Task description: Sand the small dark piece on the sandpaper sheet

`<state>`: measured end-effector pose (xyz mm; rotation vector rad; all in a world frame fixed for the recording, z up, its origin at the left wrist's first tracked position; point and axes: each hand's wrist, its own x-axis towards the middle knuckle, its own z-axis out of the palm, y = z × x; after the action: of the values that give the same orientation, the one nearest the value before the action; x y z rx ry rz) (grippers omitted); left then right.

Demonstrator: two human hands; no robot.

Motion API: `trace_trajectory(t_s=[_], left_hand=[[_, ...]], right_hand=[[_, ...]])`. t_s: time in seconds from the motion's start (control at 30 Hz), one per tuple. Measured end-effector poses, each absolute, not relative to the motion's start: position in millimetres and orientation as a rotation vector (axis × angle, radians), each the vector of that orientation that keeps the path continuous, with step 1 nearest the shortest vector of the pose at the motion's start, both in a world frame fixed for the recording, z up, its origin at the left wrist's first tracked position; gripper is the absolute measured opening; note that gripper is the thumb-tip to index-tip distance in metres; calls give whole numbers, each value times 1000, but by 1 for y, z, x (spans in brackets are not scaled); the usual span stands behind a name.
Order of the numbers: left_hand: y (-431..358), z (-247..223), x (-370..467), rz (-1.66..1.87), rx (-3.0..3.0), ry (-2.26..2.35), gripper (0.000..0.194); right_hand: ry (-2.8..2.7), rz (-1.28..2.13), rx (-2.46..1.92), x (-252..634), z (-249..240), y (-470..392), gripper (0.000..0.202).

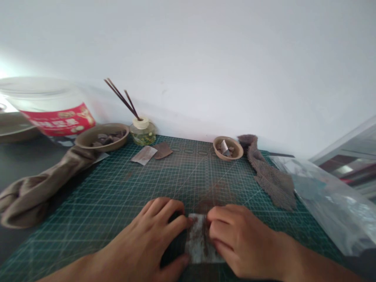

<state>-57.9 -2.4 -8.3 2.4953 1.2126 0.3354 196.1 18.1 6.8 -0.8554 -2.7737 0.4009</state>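
A small pale grey rectangular sheet (196,239), smeared with brown dust and resembling sandpaper, lies flat on the green cutting mat (117,219). My left hand (149,235) rests at its left side, with index fingertip and thumb tip touching the edge, spread apart. Over the sheet's right part, my right hand (237,239) has its fingers curled together and pressed down. Whatever those fingers hold, if anything, is hidden behind them. Brown dust marks the mat just beyond both hands. Two more small pieces, one pale (144,155) and one brown (163,150), lie farther back.
A bowl of dark chunks (102,147) stands at left by a large red-labelled jar (55,117) and a crumpled brown cloth (44,184). A reed diffuser (143,133) is at the back. At right are a small bowl (227,156), a fuzzy cloth (270,178) and a plastic bag (326,199).
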Motion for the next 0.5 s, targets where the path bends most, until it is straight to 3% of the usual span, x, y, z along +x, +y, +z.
trace_trajectory(t_s=[0.1, 0.27, 0.5], left_hand=[[-2, -10, -58, 336, 2498, 1203, 39], [-2, -13, -60, 346, 2508, 1227, 42], [-1, -17, -60, 412, 2569, 1221, 44]], right_hand=[[-2790, 375, -711, 195, 7, 17, 9], [-2758, 404, -929, 198, 9, 21, 9], [-2760, 381, -870, 196, 7, 21, 8]])
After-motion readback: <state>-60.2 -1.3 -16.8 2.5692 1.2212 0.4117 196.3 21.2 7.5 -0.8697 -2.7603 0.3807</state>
